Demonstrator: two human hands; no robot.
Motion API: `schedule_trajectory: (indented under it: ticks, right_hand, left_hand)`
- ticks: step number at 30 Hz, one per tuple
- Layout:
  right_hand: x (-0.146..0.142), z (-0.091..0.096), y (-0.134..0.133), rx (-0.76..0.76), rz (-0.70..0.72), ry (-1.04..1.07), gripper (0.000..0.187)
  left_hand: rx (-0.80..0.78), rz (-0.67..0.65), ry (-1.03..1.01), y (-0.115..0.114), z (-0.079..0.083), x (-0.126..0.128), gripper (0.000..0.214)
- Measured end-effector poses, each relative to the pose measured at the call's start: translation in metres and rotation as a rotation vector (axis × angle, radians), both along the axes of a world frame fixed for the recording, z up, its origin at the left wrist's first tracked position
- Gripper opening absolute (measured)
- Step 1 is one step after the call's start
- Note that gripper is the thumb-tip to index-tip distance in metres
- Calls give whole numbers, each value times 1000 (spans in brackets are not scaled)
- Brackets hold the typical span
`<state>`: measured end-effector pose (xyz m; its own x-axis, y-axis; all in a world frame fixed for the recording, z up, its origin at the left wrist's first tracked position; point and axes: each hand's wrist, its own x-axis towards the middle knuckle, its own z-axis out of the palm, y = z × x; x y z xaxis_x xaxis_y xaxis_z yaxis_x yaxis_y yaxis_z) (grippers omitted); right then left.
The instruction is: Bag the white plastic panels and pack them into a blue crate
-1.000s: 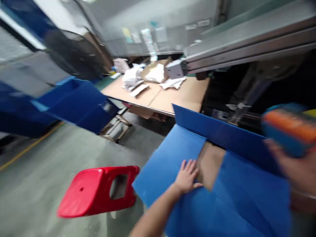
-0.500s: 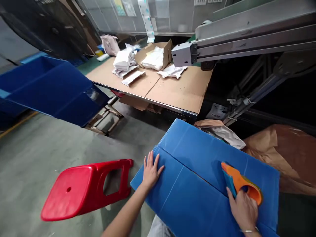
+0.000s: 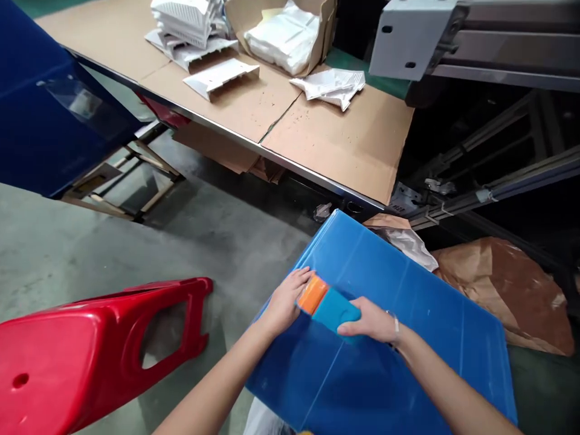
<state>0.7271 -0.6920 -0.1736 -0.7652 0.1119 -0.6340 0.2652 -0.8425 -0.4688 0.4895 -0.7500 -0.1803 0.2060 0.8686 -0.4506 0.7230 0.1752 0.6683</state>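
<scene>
- Tape dispenser [image 3: 328, 305], orange at one end and teal at the other, is sitting on top of a blue corrugated plastic box [image 3: 421, 308], near the box's left edge, with its long axis running between the two hands.
- Left hand [image 3: 285, 302] is lying half closed, fingers gripping the orange end from the left.
- Right hand [image 3: 369, 320] is curling around the teal end from the right; neither hand is clearly nearer the dispenser.
- Both forearms are angling inward from the lower corners, wrists converging over the box.
- Red plastic stool [image 3: 95, 344] is lying tipped over on the concrete floor [image 3: 136, 241], just left of the box.
- Cardboard-covered table [image 3: 335, 145] is standing beyond the box, carrying white plastic packets [image 3: 328, 84].
- Brown kraft paper [image 3: 502, 290] is lying crumpled to the right.
</scene>
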Motion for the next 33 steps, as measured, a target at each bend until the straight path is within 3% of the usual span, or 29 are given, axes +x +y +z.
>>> schedule_trajectory:
  ticks: [2,5,7,11,17,22,25,28,30,33]
  right_hand:
    - [-15,-22,-7,-41,62,8,44]
    - [-16,-38,-16,-41,106,9,41]
    - [-14,-40,-16,-63,139,3,42]
    - [-16,-38,-10,-116,190,9,41]
    - [-17,-39,-7,-107,217,51,37]
    - [-14,-42,-8,-113,213,91,34]
    - [-18,-42,-7,-119,213,80,34]
    - [-24,-39,-4,-114,212,26,36]
    - [-23,-36,-5,-89,207,-14,38]
    - [0,-31,-14,-48,216,-82,40]
  left_hand:
    - [-120,305,-137,3,10,-13,39]
    - [-464,895,-542,4,23,-22,41]
    - [-686,1060,-734,3,25,-20,43]
    - [-924,1135,-975,3,19,-6,30]
    - [-976,1208,-1145,5,13,8,16]
    - [-955,1295,-1158,4,12,10,31]
    - [-829,1128,-935,8,12,11,45]
    - [-625,961,-624,16,11,5,31]
    - [-537,946,-513,23,10,-13,24]
    - [-350,1011,-327,34,7,-62,18]
